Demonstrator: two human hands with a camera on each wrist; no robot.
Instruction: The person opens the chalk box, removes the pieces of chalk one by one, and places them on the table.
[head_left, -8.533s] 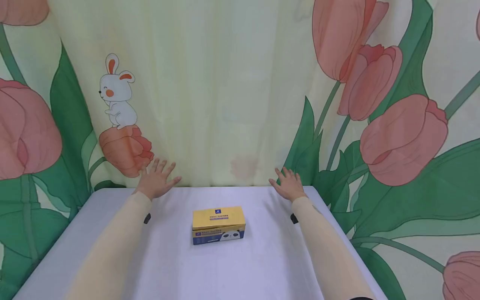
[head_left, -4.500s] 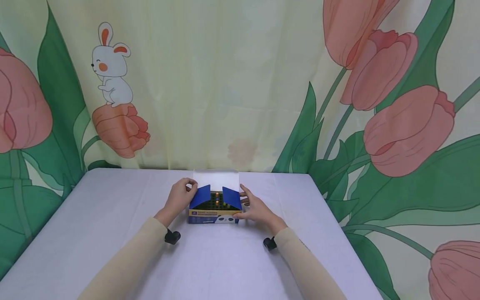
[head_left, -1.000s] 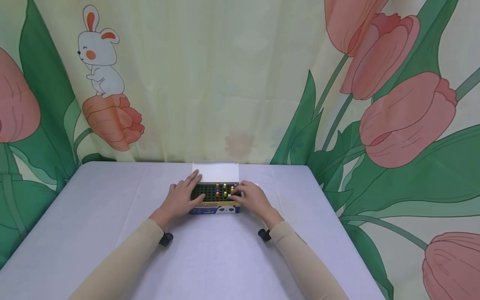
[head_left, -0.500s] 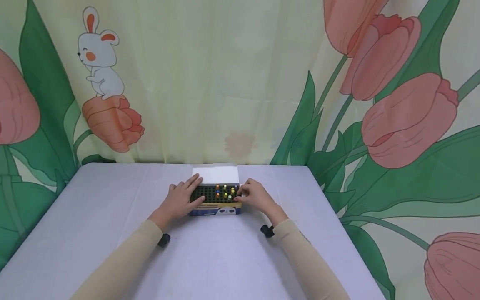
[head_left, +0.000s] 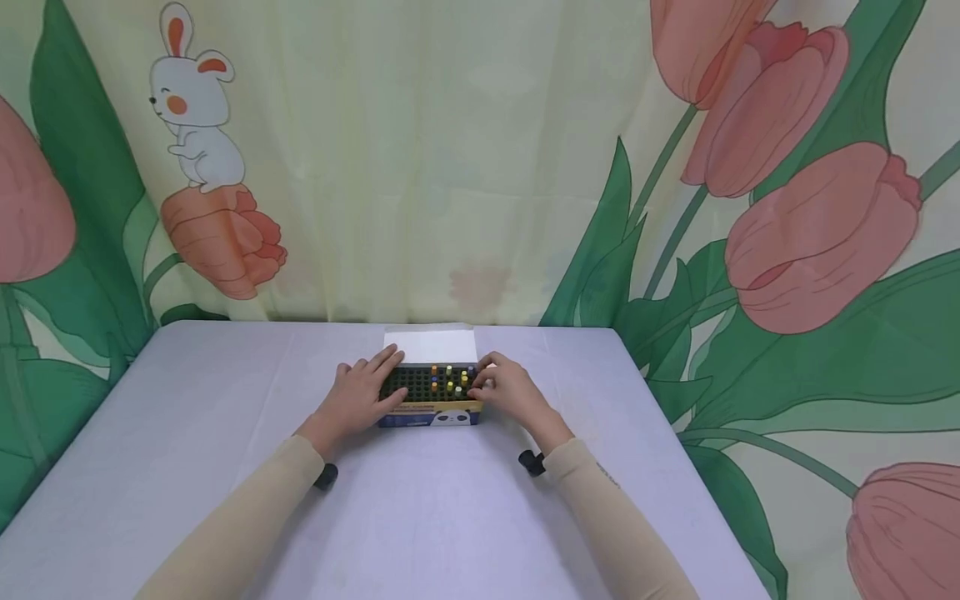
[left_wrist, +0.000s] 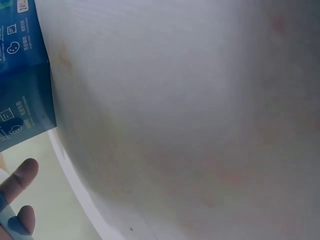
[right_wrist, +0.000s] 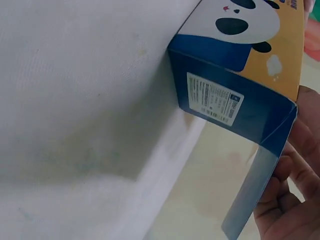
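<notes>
A yellow and blue box (head_left: 420, 416) with a printed panda stands on the table with its lid (head_left: 435, 345) thrown back. Inside is a black holed rack (head_left: 408, 379), with several marker-like sticks (head_left: 450, 387) showing coloured ends in its right half. My left hand (head_left: 356, 402) rests on the box's left end, fingers spread, thumb along the front edge. At the right end is my right hand (head_left: 513, 393), thumb and index finger bent close together at the rack's corner; whether they pinch a stick is hidden. The right wrist view shows its curled fingers (right_wrist: 300, 175) behind the box's side flap (right_wrist: 250, 195).
A white cloth covers the table (head_left: 420, 517). Its far edge lies just behind the lid. Beyond it hangs a curtain (head_left: 465, 167) printed with tulips and a rabbit. A small black camera is strapped beneath each wrist.
The box, shut at first, now has its lid back and blue inner flaps out of sight. Within the last second my right hand shifted slightly right, off a white-ended stick. My left hand stayed put.
</notes>
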